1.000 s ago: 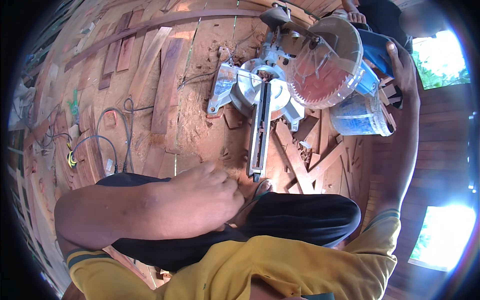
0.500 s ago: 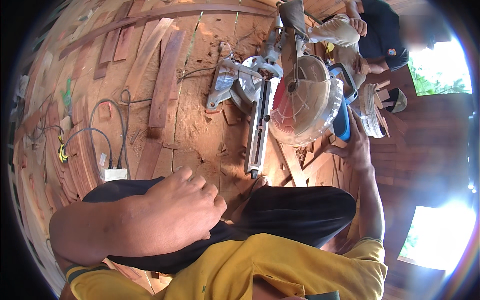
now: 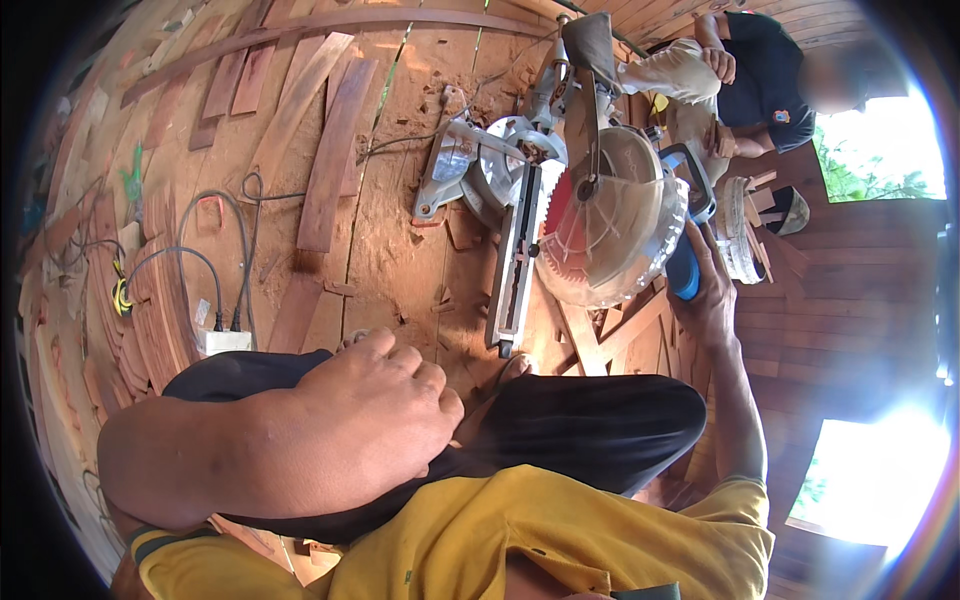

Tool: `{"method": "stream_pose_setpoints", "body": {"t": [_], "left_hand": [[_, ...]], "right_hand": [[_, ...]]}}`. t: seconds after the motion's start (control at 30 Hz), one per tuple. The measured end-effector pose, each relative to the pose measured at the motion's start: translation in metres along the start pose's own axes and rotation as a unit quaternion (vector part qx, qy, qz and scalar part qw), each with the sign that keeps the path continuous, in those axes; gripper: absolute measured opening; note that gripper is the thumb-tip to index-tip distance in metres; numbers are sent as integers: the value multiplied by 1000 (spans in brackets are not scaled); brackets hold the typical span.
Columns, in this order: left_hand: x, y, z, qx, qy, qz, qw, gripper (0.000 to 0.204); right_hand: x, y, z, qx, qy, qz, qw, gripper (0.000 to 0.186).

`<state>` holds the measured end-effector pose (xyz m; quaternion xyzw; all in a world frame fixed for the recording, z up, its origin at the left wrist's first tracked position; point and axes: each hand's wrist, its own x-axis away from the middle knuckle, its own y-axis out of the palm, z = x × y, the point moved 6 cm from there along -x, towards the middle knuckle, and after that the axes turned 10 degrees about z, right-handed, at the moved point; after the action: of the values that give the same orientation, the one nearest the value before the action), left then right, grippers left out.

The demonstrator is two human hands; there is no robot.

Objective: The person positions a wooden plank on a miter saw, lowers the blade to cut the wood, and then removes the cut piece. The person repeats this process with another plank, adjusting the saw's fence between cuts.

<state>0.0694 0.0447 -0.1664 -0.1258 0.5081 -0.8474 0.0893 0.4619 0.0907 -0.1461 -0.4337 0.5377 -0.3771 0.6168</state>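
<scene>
My left hand (image 3: 385, 420) lies over my bent leg at lower left, fingers curled; whatever they may hold is hidden. My right hand (image 3: 705, 300) grips the blue body (image 3: 683, 270) of a sliding miter saw at centre right. The saw's red toothed blade (image 3: 565, 225) sits under a clear round guard (image 3: 625, 275), tilted over beside the long slotted silver arm (image 3: 515, 260) of its base (image 3: 440, 185). A cloth dust bag (image 3: 585, 45) tops the saw. My bare foot (image 3: 515, 368) shows near the arm's front end.
Wooden planks (image 3: 335, 160) and offcuts (image 3: 580, 330) lie on the sawdust-covered floor. Left are cables (image 3: 180, 250), a white power strip (image 3: 225, 342) and a yellow tape measure (image 3: 122, 295). At back right a co-worker (image 3: 760, 70) sits beside a bucket of offcuts (image 3: 740, 235).
The saw head has swung down and toward me, tilting beside the base arm, with my right hand on it. My view shifted, revealing more of the co-worker. My left hand moved slightly left.
</scene>
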Motion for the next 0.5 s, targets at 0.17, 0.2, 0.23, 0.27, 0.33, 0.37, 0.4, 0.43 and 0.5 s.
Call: {"method": "stream_pose_setpoints", "body": {"t": [0.17,0.2,0.23,0.27,0.33,0.37,0.4,0.43,0.5], "left_hand": [[4,-5,-8,1,-8,-4,1000,50],[4,-5,-8,4,-8,-11,1000,51],[4,-5,-8,0,-6,-16,1000,51],[3,-5,-9,4,-8,-15,1000,51],[2,-4,-9,-8,-4,-27,1000,51],[1,-6,-10,-3,-4,-15,1000,52],[0,-6,-10,-4,-2,-18,1000,52],[-1,-5,-10,-11,3,-28,1000,52],[-4,-7,-10,-10,7,-17,1000,52]], "right_hand": [[5,-10,-9,-6,-15,14,1000,84],[4,-12,-11,-8,-20,22,1000,82],[4,-15,-11,-11,-13,22,1000,82],[5,-17,-11,-13,-7,22,1000,81],[5,-21,-11,-7,2,22,1000,81],[5,-22,-12,-4,0,27,1000,81],[6,-22,-12,-1,-3,32,999,81],[6,-22,-12,3,-4,36,999,81],[8,-20,-13,19,-14,44,999,80]]}}
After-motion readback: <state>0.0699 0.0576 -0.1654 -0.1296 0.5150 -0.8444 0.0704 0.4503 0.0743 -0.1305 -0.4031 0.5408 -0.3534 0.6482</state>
